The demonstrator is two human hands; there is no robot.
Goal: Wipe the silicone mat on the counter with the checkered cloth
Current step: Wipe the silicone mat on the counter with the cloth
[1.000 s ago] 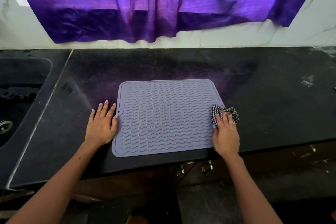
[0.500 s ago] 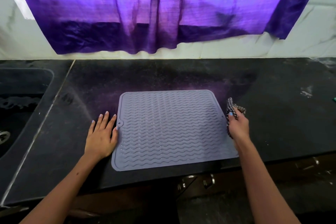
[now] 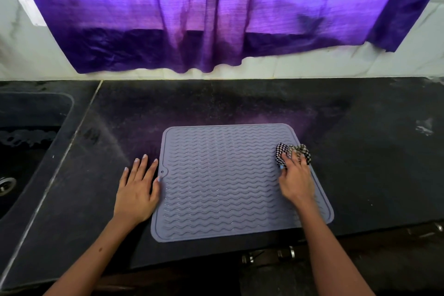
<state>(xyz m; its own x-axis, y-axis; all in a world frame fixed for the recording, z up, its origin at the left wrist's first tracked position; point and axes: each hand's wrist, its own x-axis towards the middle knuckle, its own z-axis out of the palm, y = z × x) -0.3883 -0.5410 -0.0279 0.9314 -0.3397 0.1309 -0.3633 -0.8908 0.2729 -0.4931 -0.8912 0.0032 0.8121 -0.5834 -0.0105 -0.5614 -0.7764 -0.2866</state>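
Note:
A grey-lilac silicone mat [image 3: 225, 180] with wavy ridges lies flat on the black counter [image 3: 360, 163], near its front edge. My right hand [image 3: 296, 179] grips the bunched black-and-white checkered cloth [image 3: 292, 151] and presses it onto the mat near the right edge. My left hand [image 3: 138, 190] lies flat on the counter, fingers straight, its thumb side touching the mat's left edge beside the small hanging hole.
A dark sink [image 3: 26, 151] with a metal drain [image 3: 6, 185] is sunk into the counter at the left. A purple curtain [image 3: 216, 14] hangs over the white marble wall behind. Drawer handles [image 3: 286, 253] show below the counter's front edge.
My right hand lifted the cloth off the mat's right edge, then brought it back down onto the mat, a little further in. My left hand has stayed in place.

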